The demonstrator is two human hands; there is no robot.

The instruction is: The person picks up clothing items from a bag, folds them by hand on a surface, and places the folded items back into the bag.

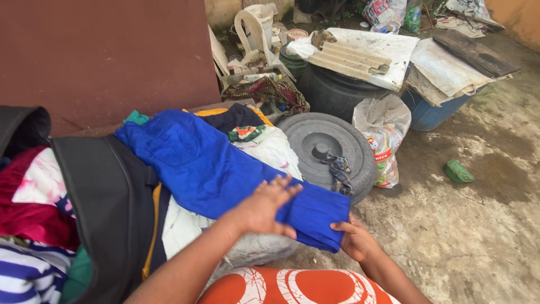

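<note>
1. Left hand (263, 207): laid palm-down on top of the blue garment (208, 166), fingers spread and flat, pointing toward 2 o'clock. Pressing, not pinching.
2. Right hand (355, 239): at the garment's lower end, 4 o'clock from the left hand. Thumb on top of the cloth edge, remaining fingers tucked beneath; gripping the folded hem.
3. Blue garment: stretched from 10 o'clock to 4 o'clock across the middle of the view, draped over a heap of other clothes. Stitched pocket visible on the upper part. Lower end folded between the two hands.
4. White cloth (270, 147): just beneath the garment, at 1 o'clock from the left hand, touching it.
5. Black bag (107, 208): open, at 9 o'clock from the hands; garment's upper end lies against its rim. Red cloth (28, 217) and striped cloth (28, 273) further out at 8 o'clock.
6. Dark round lid (323, 149): at 1 o'clock from the hands, just beside the garment's lower end. Small rag (339, 171) resting on it.
7. Printed sack (385, 143): at 3 o'clock of the lid, touching it, standing on the concrete floor (467, 225).
8. Green object (458, 171): on the floor, well apart, at 3 o'clock; kind not discernible.
9. Black drum (337, 93) and blue tub (433, 112): at 12 to 1 o'clock, topped with boards and sheets.
10. White plastic chair (253, 31): at 12 o'clock, far end.
11. Orange-and-white patterned cloth (292, 287): at 6 o'clock, bottom edge, below both forearms.
</note>
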